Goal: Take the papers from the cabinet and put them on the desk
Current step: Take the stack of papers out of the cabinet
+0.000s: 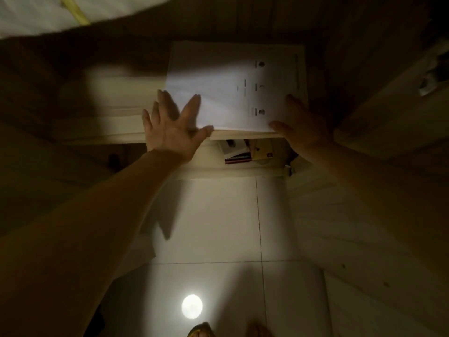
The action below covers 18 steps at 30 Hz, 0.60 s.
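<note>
One stack of papers [233, 93] lies on a cabinet shelf [243, 135], above books [243, 152]. The left hand [170, 125], fingers spread and holding nothing, touches its near-left corner; the right hand [301, 127] rests at the right corner, grip unclear. Pickup is starting; next, slide fingers under and lift.

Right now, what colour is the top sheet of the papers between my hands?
White with faint dark print, on the papers, seen in the head view.
</note>
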Motion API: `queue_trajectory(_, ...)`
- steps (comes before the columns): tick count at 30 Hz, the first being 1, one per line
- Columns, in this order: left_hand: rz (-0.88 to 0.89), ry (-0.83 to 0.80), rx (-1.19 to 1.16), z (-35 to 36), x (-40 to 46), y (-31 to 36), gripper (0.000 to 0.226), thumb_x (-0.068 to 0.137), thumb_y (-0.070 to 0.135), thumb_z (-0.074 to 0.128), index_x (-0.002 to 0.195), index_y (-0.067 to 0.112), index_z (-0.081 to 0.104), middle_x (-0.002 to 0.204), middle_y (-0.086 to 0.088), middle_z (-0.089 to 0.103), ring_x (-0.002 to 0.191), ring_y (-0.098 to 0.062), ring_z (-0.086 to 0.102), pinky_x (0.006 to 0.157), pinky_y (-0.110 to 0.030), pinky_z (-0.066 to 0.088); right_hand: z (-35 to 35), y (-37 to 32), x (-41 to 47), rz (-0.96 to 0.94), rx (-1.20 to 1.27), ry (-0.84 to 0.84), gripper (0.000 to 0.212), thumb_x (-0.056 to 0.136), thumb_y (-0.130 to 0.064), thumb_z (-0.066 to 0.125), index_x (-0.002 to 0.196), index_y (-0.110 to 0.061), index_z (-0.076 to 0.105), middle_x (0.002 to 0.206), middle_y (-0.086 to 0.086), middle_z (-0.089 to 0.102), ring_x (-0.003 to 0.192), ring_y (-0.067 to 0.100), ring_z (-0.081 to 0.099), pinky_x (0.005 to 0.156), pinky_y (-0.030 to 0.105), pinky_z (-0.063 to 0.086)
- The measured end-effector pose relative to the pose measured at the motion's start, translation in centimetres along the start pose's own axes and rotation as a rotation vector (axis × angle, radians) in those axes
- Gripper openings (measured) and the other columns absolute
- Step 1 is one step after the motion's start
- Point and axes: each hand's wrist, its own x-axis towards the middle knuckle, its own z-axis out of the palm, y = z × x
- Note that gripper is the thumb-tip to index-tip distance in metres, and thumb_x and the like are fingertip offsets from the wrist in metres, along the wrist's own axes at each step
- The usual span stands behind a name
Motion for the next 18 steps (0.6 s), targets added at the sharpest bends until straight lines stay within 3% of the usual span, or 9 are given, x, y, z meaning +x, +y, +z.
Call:
queue_trajectory(4, -0.102, -0.044, -0.111, 0.6, 0.4, 0.0, 0.071, 0.083, 0.068, 0.033, 0.145, 0.04, 0.012, 0.156, -0.026, -0.003, 0.142, -0.047, 0.001, 0.114, -0.056, 0.004, 0.2, -0.2, -0.1, -0.027, -0.037, 0.045, 0.07, 0.083, -0.053, 0.053, 0.142, -0.031, 0.021, 0.151, 0.02, 0.019, 0.137, 0.045, 0.015, 0.109, 0.056, 0.027)
queue_trajectory(9, -0.133, 0.022, -0.213, 0.0, -0.9, -0.2, 0.065, 0.082, 0.063, 0.045, 0.14, 0.037, 0.032, 0.144, -0.025, 0.024, 0.128, -0.046, 0.027, 0.107, -0.052, 0.025, 0.0, -0.7, -0.8, -0.034, 0.029, 0.038, 0.068, 0.078, -0.046, 0.064, 0.135, -0.022, 0.036, 0.147, 0.017, 0.032, 0.137, 0.044, 0.019, 0.109, 0.057, 0.027)
queue_trajectory(14, -0.27, 0.016, -0.388, -0.2, -4.5, -1.1, 0.062, 0.075, 0.057, 0.063, 0.133, 0.043, 0.044, 0.139, -0.02, 0.023, 0.123, -0.044, 0.027, 0.108, -0.049, 0.02, 0.1, -0.8, -2.5, 0.022, 0.213, -0.043, 0.085, 0.061, -0.035, 0.081, 0.133, -0.026, 0.038, 0.145, 0.014, 0.031, 0.133, 0.038, 0.025, 0.106, 0.052, 0.035)
queue_trajectory(16, -0.339, 0.022, -0.545, -0.2, -5.6, -1.5, 0.062, 0.073, 0.047, 0.07, 0.131, 0.04, 0.047, 0.135, -0.016, 0.023, 0.12, -0.038, 0.029, 0.11, -0.04, 0.019, 0.2, -0.7, -3.4, 0.061, 0.279, -0.062, 0.09, 0.058, -0.029, 0.085, 0.133, -0.025, 0.036, 0.145, 0.014, 0.03, 0.133, 0.037, 0.025, 0.108, 0.05, 0.033)
queue_trajectory(18, -0.337, 0.058, -0.672, 0.0, -6.6, -1.9, 0.064, 0.072, 0.033, 0.076, 0.131, 0.031, 0.051, 0.124, -0.008, 0.023, 0.108, -0.023, 0.03, 0.105, -0.015, 0.018, 0.5, -0.6, -4.2, 0.068, 0.317, -0.061, 0.091, 0.054, -0.028, 0.086, 0.131, -0.028, 0.037, 0.143, 0.013, 0.032, 0.132, 0.038, 0.026, 0.107, 0.052, 0.033)
